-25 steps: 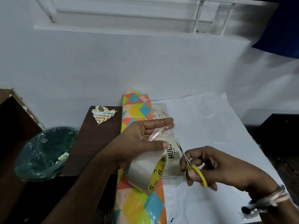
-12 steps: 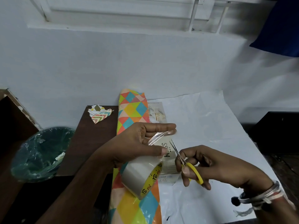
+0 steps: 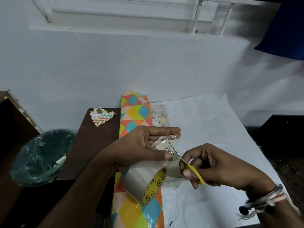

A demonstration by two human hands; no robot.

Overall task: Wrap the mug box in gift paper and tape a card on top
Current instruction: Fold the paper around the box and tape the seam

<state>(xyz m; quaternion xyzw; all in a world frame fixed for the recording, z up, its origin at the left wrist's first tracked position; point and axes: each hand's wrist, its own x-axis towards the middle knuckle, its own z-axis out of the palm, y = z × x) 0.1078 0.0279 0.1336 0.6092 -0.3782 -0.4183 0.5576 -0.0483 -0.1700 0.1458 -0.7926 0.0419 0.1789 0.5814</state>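
My left hand (image 3: 139, 145) holds a roll of clear tape (image 3: 145, 181) with a yellow core, thumb pressing on the roll and straight fingers holding a pulled-out strip of tape (image 3: 164, 140). My right hand (image 3: 212, 167) grips small yellow-handled scissors (image 3: 192, 170), whose blades reach up into the strip. Under both hands lies the mug box (image 3: 160, 118), partly covered by the colourful triangle-patterned gift paper (image 3: 134, 116), whose white underside (image 3: 205, 129) spreads to the right.
Paper scraps (image 3: 101, 116) lie on a dark brown table (image 3: 88, 145) at the left. A green bin lined with plastic (image 3: 39, 157) stands lower left. A white wall is behind, and dark furniture (image 3: 283, 134) stands at the right.
The scissors' blades have moved up and left to the tape strip. My left hand keeps holding the roll and strip in about the same place.
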